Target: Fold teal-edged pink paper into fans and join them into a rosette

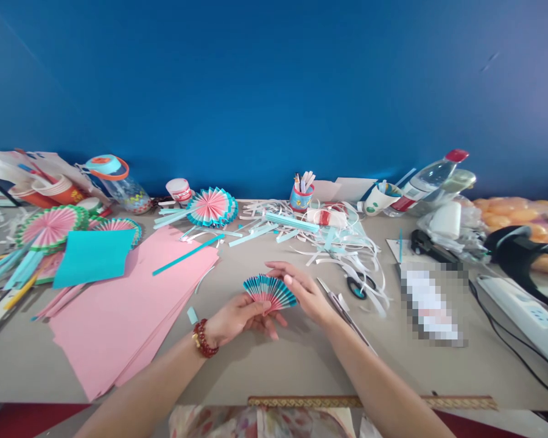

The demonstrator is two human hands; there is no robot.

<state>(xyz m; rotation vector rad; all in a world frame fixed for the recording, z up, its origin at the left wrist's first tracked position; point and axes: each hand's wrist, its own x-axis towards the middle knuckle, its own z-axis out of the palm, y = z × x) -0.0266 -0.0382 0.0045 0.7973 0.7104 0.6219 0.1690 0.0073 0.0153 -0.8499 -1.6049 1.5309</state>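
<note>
A small pleated paper fan (274,294), pink with a blue patterned outer edge, is spread in a half circle above the table. My left hand (241,317) pinches its lower middle, thumb in front and the other fingers beneath. Around the fan's upper right edge is my right hand (305,291), its thumb near the front and its long fingers reaching over the top. Part of the fan's right side is hidden by this hand. Scissors (347,313) with black and blue handles lie just right of my right hand.
Pink paper sheets (132,304) lie at left under a blue sheet (95,258). Finished paper rosettes (212,207) and paper strips (292,222) lie behind. A pen cup (302,198) and tilted bottle (427,182) stand near the wall; a power strip (525,316) is at right.
</note>
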